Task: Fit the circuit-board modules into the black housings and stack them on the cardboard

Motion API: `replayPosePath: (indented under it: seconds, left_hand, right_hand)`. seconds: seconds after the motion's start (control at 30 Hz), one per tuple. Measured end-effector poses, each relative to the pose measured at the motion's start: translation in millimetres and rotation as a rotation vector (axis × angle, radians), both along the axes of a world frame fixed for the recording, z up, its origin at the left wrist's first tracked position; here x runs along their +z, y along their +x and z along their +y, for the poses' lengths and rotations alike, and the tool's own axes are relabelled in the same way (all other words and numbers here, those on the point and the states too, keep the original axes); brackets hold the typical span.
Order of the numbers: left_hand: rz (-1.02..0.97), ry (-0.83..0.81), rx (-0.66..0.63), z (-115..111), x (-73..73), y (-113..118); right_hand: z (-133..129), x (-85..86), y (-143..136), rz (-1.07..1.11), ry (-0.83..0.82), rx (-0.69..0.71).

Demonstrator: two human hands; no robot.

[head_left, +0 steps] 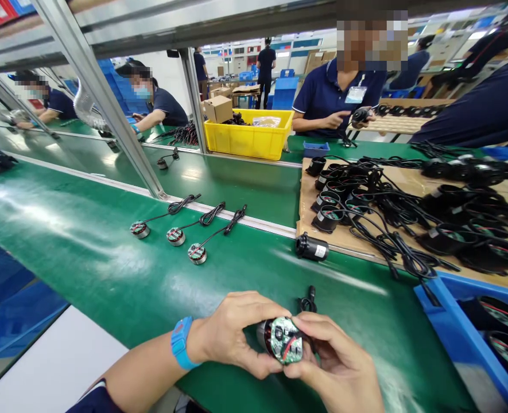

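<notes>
Head view: left hand [232,332] and right hand [340,355] grasp one unhoused green-boarded silver motor [287,341]; left of the black plastic cylinder [311,248], three similar motors [175,237] lie unhoused; right, black housings [325,224] contain boards [330,213].

Ahead and left of the fingers [254,307] I see open green bench [107,252] — a hand could slide across it as far as the three motors [175,236]. Straight beyond the fingers lies a cable [309,299], then a housing [311,248], with crowded cardboard [307,198] behind. Between motors and housing a lane opens — while right of the fingers, a blue bin [441,304] blocks low reach.
</notes>
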State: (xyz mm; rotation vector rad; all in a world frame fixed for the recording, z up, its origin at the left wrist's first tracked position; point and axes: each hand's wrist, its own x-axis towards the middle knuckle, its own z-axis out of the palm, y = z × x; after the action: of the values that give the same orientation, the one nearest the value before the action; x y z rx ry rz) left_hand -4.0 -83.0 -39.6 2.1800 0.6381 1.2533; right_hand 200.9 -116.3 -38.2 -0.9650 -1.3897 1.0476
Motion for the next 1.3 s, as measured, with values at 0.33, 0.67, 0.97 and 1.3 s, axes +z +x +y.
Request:
replayPosePath:
  seconds: [0.33,0.67,0.97,1.3]
  left_hand:
    - [-0.053,-0.318,-0.264,-0.7,-9.7,-0.5]
    - [0.037,-0.284,-0.324,2.1,-10.1,-5.0]
    - [-0.012,-0.331,-0.349,-2.2,-22.6,0.8]
    - [0.013,-0.1,-0.105,2.9,-4.0,3.0]
  right_hand:
    - [-3.9,12.7,15.0,-0.353,0.139,0.086]
    - [-5.9,3.2,5.4,-0.385,0.267,-0.01]
    - [-8.2,5.6,-1.4,-0.339,0.277,-0.082]
    - [-2.3,-1.4,15.5,-0.404,0.204,-0.01]
